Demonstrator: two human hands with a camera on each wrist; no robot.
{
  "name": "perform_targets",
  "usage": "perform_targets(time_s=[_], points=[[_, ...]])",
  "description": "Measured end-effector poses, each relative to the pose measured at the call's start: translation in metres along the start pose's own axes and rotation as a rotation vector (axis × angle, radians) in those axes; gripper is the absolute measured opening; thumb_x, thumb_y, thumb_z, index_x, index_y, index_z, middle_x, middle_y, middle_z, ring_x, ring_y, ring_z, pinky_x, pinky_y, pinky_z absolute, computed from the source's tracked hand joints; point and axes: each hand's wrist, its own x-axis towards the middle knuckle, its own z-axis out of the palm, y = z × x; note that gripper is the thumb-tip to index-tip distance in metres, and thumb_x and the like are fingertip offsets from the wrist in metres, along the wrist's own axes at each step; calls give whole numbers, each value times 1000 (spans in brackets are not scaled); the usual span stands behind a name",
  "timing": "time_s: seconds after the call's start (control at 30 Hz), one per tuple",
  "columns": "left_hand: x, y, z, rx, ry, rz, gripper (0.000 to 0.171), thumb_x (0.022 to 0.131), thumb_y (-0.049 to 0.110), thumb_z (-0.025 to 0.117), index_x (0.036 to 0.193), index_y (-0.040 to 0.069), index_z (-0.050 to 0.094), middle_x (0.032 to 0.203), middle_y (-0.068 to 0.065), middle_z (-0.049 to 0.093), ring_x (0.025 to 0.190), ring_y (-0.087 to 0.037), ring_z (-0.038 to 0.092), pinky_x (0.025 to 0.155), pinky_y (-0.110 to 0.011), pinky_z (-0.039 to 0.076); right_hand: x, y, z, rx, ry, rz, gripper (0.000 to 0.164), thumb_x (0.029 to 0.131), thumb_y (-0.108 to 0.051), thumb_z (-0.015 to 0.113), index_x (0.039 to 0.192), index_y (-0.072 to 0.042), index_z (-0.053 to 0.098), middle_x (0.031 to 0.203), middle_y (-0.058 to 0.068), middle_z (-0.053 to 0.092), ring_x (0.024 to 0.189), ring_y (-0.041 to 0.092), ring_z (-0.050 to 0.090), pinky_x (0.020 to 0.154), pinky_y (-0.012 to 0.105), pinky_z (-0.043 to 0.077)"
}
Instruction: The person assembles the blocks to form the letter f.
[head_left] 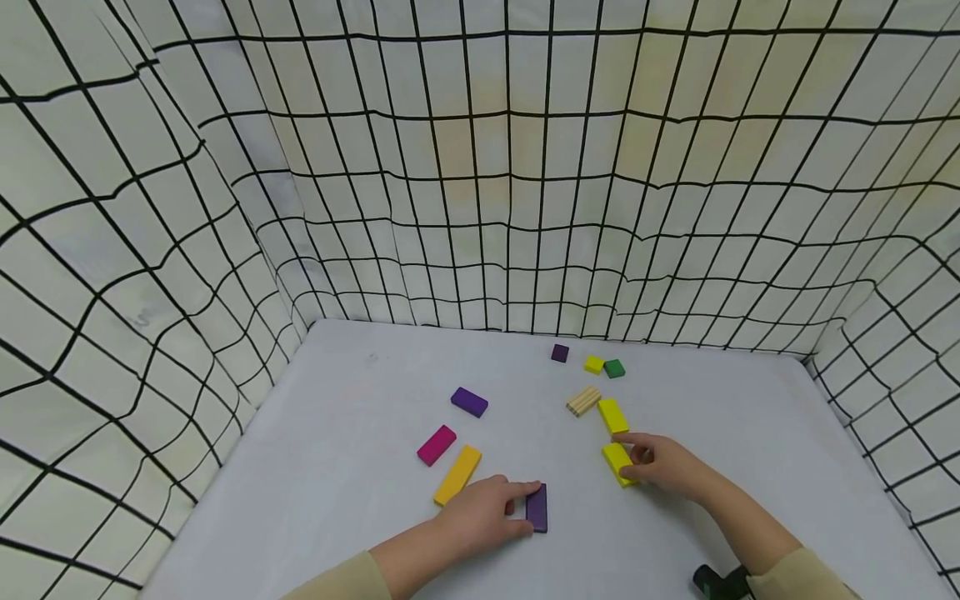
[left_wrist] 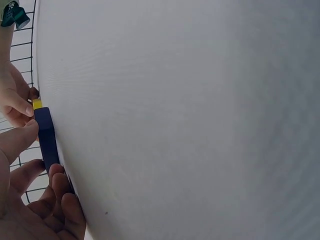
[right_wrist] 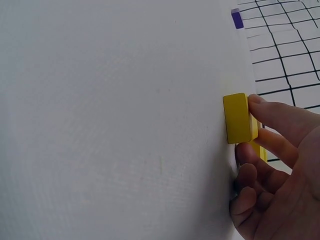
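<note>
In the head view my left hand [head_left: 483,515] spans a dark purple block [head_left: 537,508] on the white table, index finger at its far end and thumb at its near end. The left wrist view shows this block [left_wrist: 47,135] pinched lengthwise. My right hand [head_left: 671,468] pinches a yellow block [head_left: 617,464] between thumb and fingers; its end face [right_wrist: 237,118] fills part of the right wrist view. Just beyond it lies a second yellow block [head_left: 612,416], close to the right fingertips. An orange-yellow block [head_left: 458,475] lies beside my left hand, partly behind it.
A magenta block [head_left: 437,445] and a purple block [head_left: 469,402] lie to the left. Farther back are a striped wooden piece [head_left: 583,401] and small dark purple [head_left: 559,353], yellow [head_left: 594,364] and green [head_left: 614,368] blocks. A black grid net [head_left: 508,177] over white cloth surrounds the table.
</note>
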Motion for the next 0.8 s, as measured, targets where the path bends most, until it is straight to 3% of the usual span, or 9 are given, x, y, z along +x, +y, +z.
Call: perform_targets(time_s=[0.53,0.8], points=[[-1,4,-2,17,-3,-8,52,87,40,74,137,38,59,76,7,49,66,-7,44,55,-21,34,-5,1,5,-18,57,68,50,80,-27,84,122,-16,59,98,3,60,85,18,56,73,33,52],[-1,4,-2,30,-8,-1,53,88,40,74,138,38,59,76,8,48,67,-6,44,55,-21,34,-10,-1,8,71,99,57,35,88,-18,76,120,-15,61,97,3,64,77,17,59,67,31,55]])
